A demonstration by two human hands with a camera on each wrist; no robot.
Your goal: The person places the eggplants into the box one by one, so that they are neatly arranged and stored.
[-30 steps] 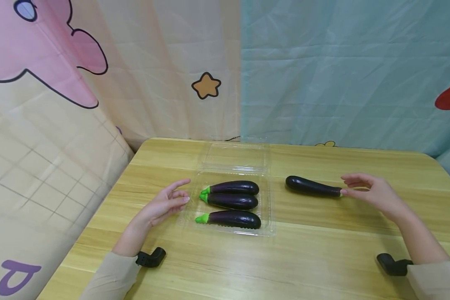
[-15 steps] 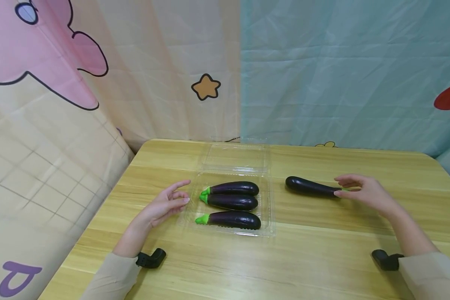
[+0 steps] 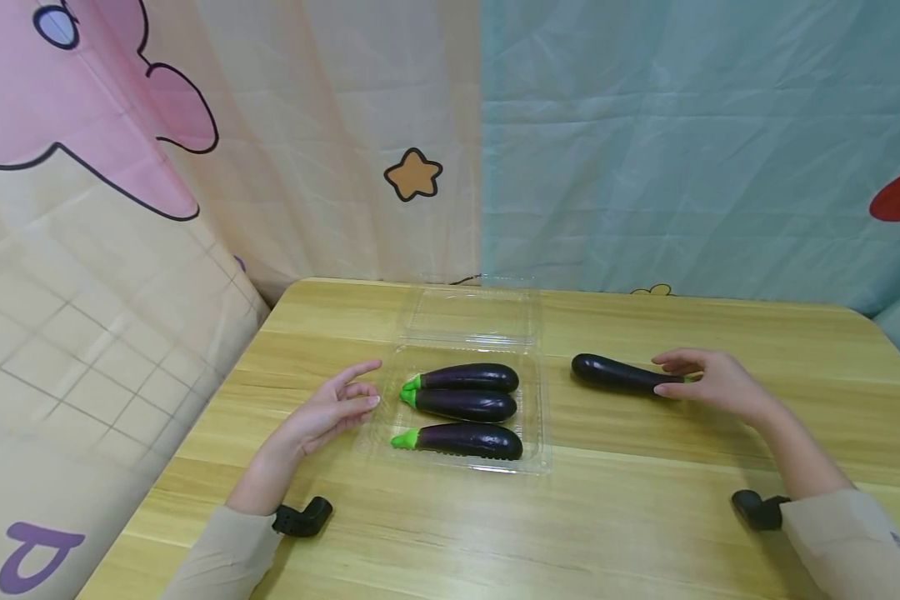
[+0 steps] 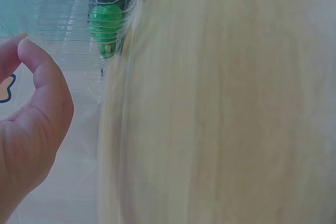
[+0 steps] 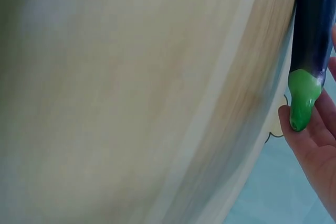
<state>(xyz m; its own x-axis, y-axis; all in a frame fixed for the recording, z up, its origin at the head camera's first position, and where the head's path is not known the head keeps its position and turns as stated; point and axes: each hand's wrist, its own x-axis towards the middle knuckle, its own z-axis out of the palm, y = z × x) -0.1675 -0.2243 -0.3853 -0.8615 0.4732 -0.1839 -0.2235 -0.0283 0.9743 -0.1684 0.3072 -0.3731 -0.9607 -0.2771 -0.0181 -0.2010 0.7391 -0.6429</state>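
Observation:
Three dark purple eggplants (image 3: 474,441) with green stems lie side by side in a clear plastic clamshell box (image 3: 546,442), its lid folded back. My left hand (image 3: 333,410) is at the box's left edge, index finger extended and thumb tip right at the rim. The left wrist view shows this thumb (image 4: 50,85) beside the clear wall. A fourth eggplant (image 3: 607,372) lies on the table right of the box, its stem end pointing right. My right hand (image 3: 720,383) straddles that end, thumb on the near side and relaxed fingers on the far side. Its green stem (image 5: 303,98) shows in the right wrist view.
All this stands on a light wooden table (image 3: 592,508), whose back edge meets a printed curtain (image 3: 645,150). The box's transparent lid (image 3: 471,312) reaches back to that edge. Black wrist cameras (image 3: 303,517) sit on both wrists.
My right hand has slid left along the lone eggplant, from its stem tip to over its narrow end. The left hand, the box and the eggplants stay put.

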